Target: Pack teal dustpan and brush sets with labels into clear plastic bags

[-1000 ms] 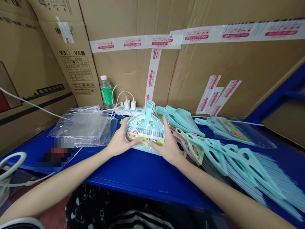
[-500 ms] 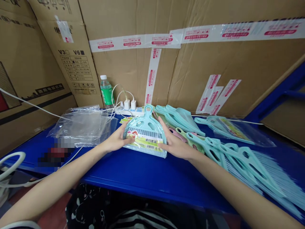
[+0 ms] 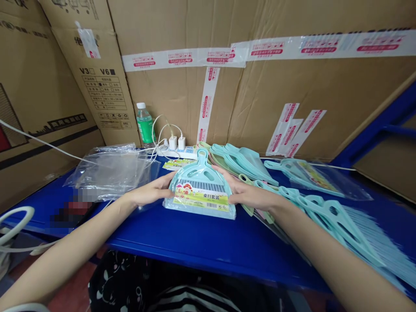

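Fingers point(image 3: 164, 180) of the left hand point(image 3: 151, 192) and the right hand point(image 3: 251, 197) are curled round the two sides of a wrapped dustpan set point(image 3: 201, 186). Each side is pinched, with a thumb point(image 3: 234, 198) at the front. The other fingers are mostly hidden behind, so how hard they press cannot be told. The set is held in the middle, over the blue table point(image 3: 182, 247), with its handle point(image 3: 203, 157) pointing away and its label point(image 3: 195, 198) in sight. Whether the low edge is resting on the table cannot be told.

Both sides should be kept level and squeezed softly, so the thin wrap is not crumpled. The label's words are best left uncovered by the thumbs.

Most room for moving is found in front, up to the table's near edge. On the right, loose brushes point(image 3: 373, 236) are spread out and could be bumped. At the back, the handle is set near the white power strip point(image 3: 188, 152). Clear bags point(image 3: 112, 169) are piled to the left.
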{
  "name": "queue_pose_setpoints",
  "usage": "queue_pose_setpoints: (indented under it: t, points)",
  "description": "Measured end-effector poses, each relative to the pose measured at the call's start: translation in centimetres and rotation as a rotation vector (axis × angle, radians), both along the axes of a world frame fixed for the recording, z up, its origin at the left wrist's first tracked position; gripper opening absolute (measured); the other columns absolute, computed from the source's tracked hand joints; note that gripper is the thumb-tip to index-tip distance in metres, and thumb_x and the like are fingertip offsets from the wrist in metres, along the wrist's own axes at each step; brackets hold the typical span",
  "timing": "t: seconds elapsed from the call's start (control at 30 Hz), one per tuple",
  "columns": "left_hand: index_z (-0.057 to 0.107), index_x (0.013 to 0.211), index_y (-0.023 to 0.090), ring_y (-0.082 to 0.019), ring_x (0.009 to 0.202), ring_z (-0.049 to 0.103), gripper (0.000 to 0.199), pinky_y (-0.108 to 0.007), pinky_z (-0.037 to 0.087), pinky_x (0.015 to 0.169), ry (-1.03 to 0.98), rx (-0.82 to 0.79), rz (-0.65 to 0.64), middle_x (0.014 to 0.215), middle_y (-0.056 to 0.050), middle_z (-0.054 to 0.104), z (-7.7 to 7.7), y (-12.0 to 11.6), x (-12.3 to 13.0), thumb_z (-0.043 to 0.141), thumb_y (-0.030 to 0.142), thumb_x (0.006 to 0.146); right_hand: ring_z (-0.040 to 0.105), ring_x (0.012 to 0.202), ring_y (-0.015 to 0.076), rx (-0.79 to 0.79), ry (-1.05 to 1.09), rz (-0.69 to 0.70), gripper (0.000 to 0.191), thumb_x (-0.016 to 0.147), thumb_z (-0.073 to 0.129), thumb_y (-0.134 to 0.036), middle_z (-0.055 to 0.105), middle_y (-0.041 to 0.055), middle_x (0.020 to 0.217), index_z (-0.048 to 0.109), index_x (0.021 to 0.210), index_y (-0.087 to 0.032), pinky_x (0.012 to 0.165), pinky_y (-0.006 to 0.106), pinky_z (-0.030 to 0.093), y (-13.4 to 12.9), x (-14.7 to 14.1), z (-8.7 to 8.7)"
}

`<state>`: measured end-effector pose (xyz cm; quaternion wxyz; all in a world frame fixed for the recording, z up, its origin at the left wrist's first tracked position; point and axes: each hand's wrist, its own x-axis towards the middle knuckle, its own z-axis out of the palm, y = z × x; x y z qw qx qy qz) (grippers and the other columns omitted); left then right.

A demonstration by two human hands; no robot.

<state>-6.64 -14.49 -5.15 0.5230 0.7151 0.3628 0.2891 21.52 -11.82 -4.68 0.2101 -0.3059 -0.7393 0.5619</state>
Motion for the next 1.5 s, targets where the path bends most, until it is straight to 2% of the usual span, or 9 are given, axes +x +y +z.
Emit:
queue_pose_setpoints:
  t: [0.1,0.2,0.4,0.57,0.8,1.1,1.2,1.33,1.5]
  points:
    - [0.042,0.137,0.023,-0.027,0.131,0.042,0.075,-0.041,0.039,0.105,-0.030,-0.035,0.003,0.138,-0.007,0.051,-0.4,0.0,0.0,0.061,0.022,0.065,0.044,0.130,0.0251,0.111,-0.088,-0.061,0.087,0.067,0.058,-0.013,0.039,0.0080,0.148,0.023,0.146,-0.026,0.105,0.046,0.038,0.0,-0.3,-0.5]
    - [0.045,0.133,0.023,-0.027,0.124,0.048,0.075,-0.039,0.043,0.100,-0.059,-0.086,0.009,0.135,-0.006,0.053,-0.6,0.0,0.0,0.057,0.018,0.059,0.035,0.136,0.0253,0.196,-0.154,-0.038,0.084,0.073,0.056,-0.016,0.026,0.0096,0.154,0.018,0.147,-0.024,0.110,0.047,0.030,0.0,-0.4,-0.8]
    - [0.043,0.133,0.021,-0.020,0.103,0.058,0.078,-0.024,0.049,0.073,-0.089,-0.242,0.067,0.126,-0.006,0.057,-0.4,-0.2,0.1,0.053,0.013,0.057,0.005,0.145,0.0244,0.407,-0.232,-0.012,0.086,0.083,0.054,-0.028,0.008,0.0092,0.160,0.002,0.151,-0.022,0.117,0.047,0.012,0.3,-0.2,-0.8]
    - [0.053,0.123,0.018,-0.014,0.083,0.060,0.066,-0.019,0.045,0.062,-0.096,-0.309,0.056,0.108,-0.005,0.065,-0.1,-0.3,0.2,0.055,0.011,0.058,0.012,0.145,0.0237,0.454,-0.210,-0.002,0.083,0.087,0.047,-0.028,0.006,0.0081,0.160,-0.005,0.151,-0.025,0.116,0.047,0.019,0.4,0.2,-0.9]
    - [0.061,0.108,0.015,-0.012,0.077,0.059,0.052,-0.017,0.042,0.057,-0.034,-0.305,0.046,0.096,-0.003,0.068,-0.1,-0.4,0.5,0.059,0.012,0.056,0.010,0.144,0.0243,0.630,-0.306,-0.051,0.081,0.082,0.045,-0.014,0.011,0.0090,0.160,0.004,0.152,-0.022,0.116,0.049,0.017,0.2,0.2,-1.1]
    - [0.058,0.113,0.016,-0.012,0.078,0.061,0.055,-0.017,0.047,0.058,-0.004,-0.333,0.034,0.100,-0.003,0.068,-0.4,-0.3,0.7,0.063,0.014,0.058,0.019,0.142,0.0260,0.729,-0.422,-0.107,0.089,0.072,0.040,-0.003,0.020,0.0070,0.157,0.008,0.153,-0.021,0.113,0.051,0.026,-0.1,0.2,-1.4]
    - [0.057,0.116,0.017,-0.013,0.080,0.063,0.056,-0.018,0.049,0.060,0.000,-0.346,-0.003,0.100,-0.003,0.068,-0.5,-0.3,0.5,0.064,0.015,0.061,0.017,0.143,0.0260,0.683,-0.434,-0.104,0.089,0.073,0.038,-0.003,0.017,0.0080,0.158,0.002,0.153,-0.019,0.114,0.051,0.024,-0.3,0.1,-1.3]
    - [0.052,0.121,0.017,-0.014,0.078,0.067,0.056,-0.022,0.054,0.066,0.022,-0.393,-0.062,0.101,-0.004,0.069,-0.5,-0.4,0.1,0.068,0.018,0.067,0.011,0.144,0.0243,0.714,-0.342,-0.122,0.093,0.074,0.039,-0.003,0.007,0.0012,0.159,-0.005,0.153,-0.024,0.116,0.051,0.018,-0.4,-0.1,-1.3]
    - [0.048,0.119,0.016,-0.017,0.073,0.071,0.050,-0.024,0.055,0.064,0.079,-0.435,-0.159,0.091,-0.005,0.071,-0.7,-0.5,0.0,0.071,0.028,0.076,0.011,0.144,0.0248,0.726,-0.299,-0.174,0.092,0.075,0.037,-0.003,0.005,-0.0021,0.160,-0.004,0.153,-0.028,0.116,0.052,0.018,0.0,0.1,-1.8]
